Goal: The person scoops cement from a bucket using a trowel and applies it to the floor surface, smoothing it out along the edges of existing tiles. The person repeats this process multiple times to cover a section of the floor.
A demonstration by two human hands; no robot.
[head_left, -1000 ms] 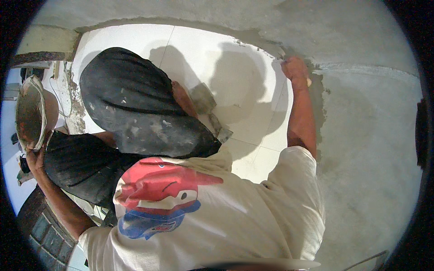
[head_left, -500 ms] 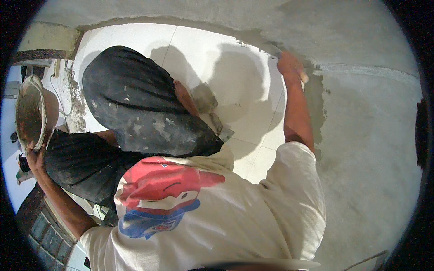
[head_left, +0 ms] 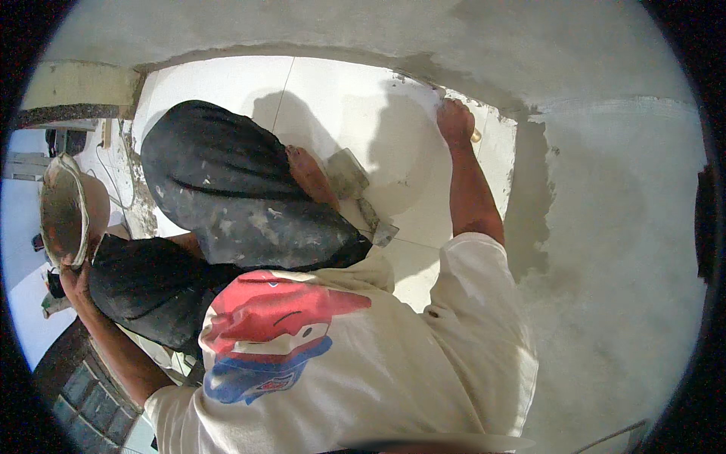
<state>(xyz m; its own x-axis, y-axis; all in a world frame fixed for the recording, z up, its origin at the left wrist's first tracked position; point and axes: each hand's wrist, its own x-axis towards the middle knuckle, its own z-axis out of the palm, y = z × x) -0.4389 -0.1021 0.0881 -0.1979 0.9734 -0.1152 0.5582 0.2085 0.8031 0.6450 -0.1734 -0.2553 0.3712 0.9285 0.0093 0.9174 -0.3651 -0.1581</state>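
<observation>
The left hand point(head_left: 76, 281) grips a bucket point(head_left: 97, 200) at left; the right hand point(head_left: 456, 123) clenches a tool handle point(head_left: 476, 136), far right.

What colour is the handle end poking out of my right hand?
The handle end is yellowish tan; the head view shows it best.

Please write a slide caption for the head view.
Left hand holds a bucket; right hand grips a handled tool beside the wall.
</observation>
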